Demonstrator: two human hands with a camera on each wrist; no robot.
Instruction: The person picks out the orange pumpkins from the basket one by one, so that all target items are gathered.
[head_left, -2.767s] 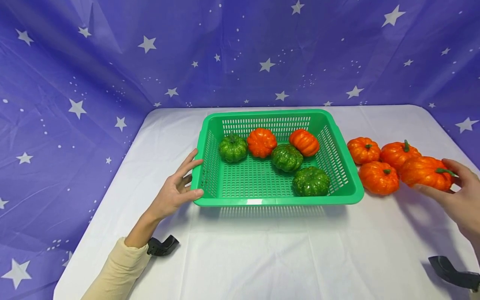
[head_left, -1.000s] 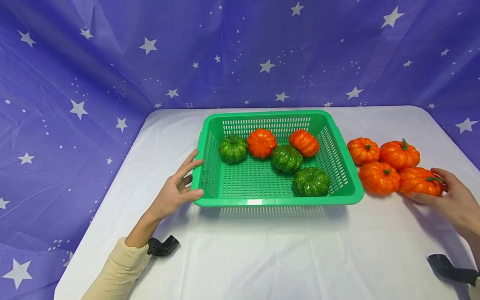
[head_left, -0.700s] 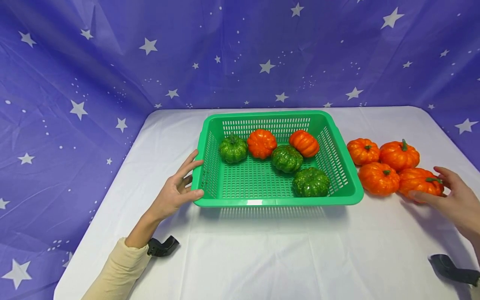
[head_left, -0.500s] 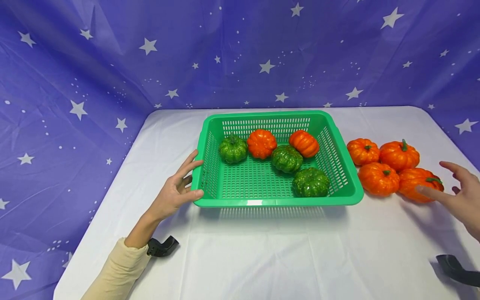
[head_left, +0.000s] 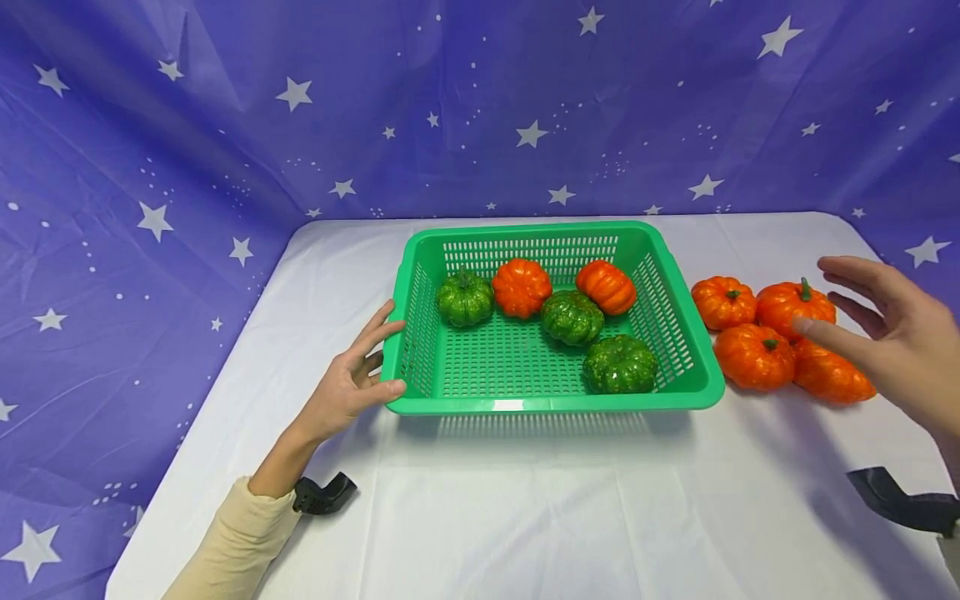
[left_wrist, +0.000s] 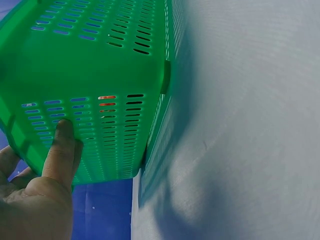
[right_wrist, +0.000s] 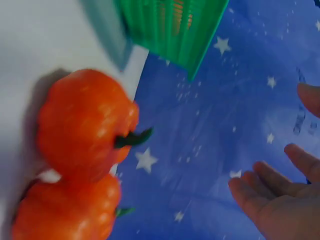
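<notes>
My left hand (head_left: 348, 387) rests against the left end of a green plastic basket (head_left: 555, 403), its fingers fairly straight. In the left wrist view one finger (left_wrist: 61, 152) presses the slotted outer wall. Three green pumpkins, one on the left (head_left: 465, 299), one mid-basket (head_left: 572, 317) and one near the front (head_left: 620, 365), lie inside with two orange pumpkins (head_left: 522, 288). My right hand (head_left: 896, 333) hovers with spread fingers over the orange pumpkins outside, holding nothing. It partly covers the rearmost right pumpkin (head_left: 787, 307) and the nearest right one (head_left: 832, 375).
Several orange pumpkins sit clustered right of the basket, among them a back left one (head_left: 723, 303) and a front left one (head_left: 754, 357). A white cloth (head_left: 525, 508) covers the table. A purple starry curtain (head_left: 450, 108) hangs behind and at the sides.
My right hand set the orange pumpkin down at the cluster's near right, let it go, drew back right, then rose up and left above the pumpkins. The left hand stayed put.
</notes>
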